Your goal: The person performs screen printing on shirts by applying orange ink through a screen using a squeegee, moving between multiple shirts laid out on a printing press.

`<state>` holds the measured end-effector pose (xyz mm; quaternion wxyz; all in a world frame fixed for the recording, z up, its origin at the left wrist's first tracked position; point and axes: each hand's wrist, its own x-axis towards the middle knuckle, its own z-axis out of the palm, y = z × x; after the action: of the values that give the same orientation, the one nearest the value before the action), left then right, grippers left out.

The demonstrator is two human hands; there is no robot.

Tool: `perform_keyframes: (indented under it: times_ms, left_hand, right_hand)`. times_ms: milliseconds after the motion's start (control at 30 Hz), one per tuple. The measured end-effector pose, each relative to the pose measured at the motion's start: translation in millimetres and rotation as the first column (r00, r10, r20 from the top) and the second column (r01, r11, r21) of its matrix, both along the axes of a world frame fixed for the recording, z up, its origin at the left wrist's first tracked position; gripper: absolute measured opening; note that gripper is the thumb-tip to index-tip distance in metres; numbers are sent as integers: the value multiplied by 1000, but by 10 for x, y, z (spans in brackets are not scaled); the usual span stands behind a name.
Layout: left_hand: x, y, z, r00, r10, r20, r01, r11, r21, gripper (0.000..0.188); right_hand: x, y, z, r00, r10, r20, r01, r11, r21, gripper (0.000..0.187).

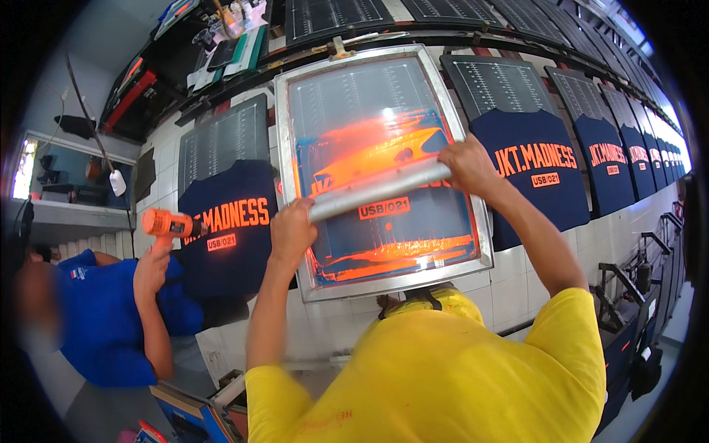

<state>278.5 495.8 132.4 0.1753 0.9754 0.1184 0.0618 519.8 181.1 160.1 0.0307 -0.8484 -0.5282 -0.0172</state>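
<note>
A long squeegee (380,189) with a silver-grey handle lies slantwise across a screen printing frame (283,125). My left hand (293,227) is closed round its left end, and my right hand (468,167) grips the right end, somewhat farther away. Bright orange ink (377,151) is spread thickly on the mesh beyond the squeegee. Another band of ink runs along the near end of the screen. Through the mesh between them, dark fabric and a small orange printed box show. The squeegee's blade edge is hidden.
On the left, a co-worker in a blue shirt (111,317) points an orange heat gun (171,224) at a printed navy shirt (225,255). More printed navy shirts (528,199) lie on boards in a row to the right. A desk with cluttered items (229,55) stands at the far left.
</note>
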Motion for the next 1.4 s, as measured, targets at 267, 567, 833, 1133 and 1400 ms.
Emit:
perform_keyframes:
  times_ms: [267,567,833,1133,1400]
  left_hand:
    - [-1167,-553,-106,998,-19,60,24,997,-73,34]
    - [-1104,-455,-441,975,-132,180,119,990,81,33]
    - [-57,243,-492,960,-183,211,171,983,71,33]
    - [922,766,-385,985,-148,94,142,988,63,26]
    - [351,361,-140,997,-83,0,82,996,40,30]
  right_hand:
    - [-1346,-658,-73,995,-21,-96,28,997,73,39]
    - [-1476,-662,-345,1000,-20,-18,22,993,118,36]
    - [-540,-76,-416,997,-72,29,70,997,43,45]
    - [480,492,-339,995,-81,57,81,997,-6,19]
    - [-61,80,-112,994,-108,36,107,994,16,33]
